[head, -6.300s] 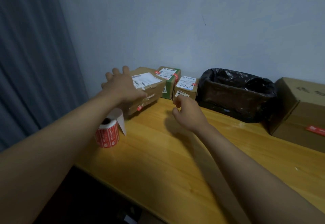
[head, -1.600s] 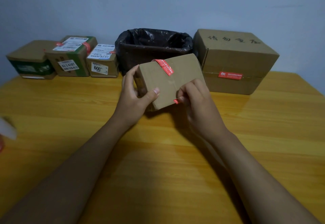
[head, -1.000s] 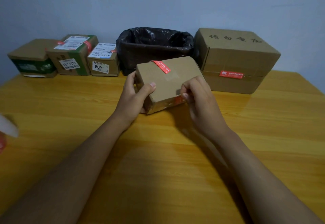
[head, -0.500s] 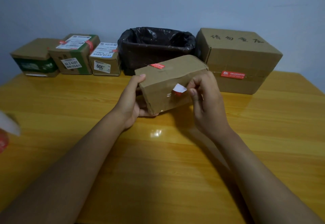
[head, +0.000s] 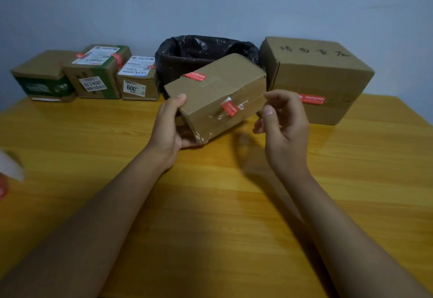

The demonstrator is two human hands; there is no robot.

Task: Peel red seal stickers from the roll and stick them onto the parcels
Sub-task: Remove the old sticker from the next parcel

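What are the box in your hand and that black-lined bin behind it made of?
The held box looks like matte brown corrugated cardboard, creased, with glossy clear tape along its lower edge. The bin liner seems thin black plastic film: crinkled and shiny. The bin itself is hidden.

Back row along the wall on the worktop (head: 210, 215), left to right: three small parcels (head: 93, 72) side by side and touching, a lined bin (head: 187, 56), then a large box (head: 314, 77) just right of the bin. In front of the bin, a tilted parcel (head: 218, 91) sits above the worktop in the left hand (head: 168, 126), with one sticker (head: 195, 76) on its top face and another sticker (head: 229, 108) on its near side. The right hand (head: 283, 122) is just right of that parcel, apart from it, and the sticker roll (head: 3, 186) is cut off at the far left edge.
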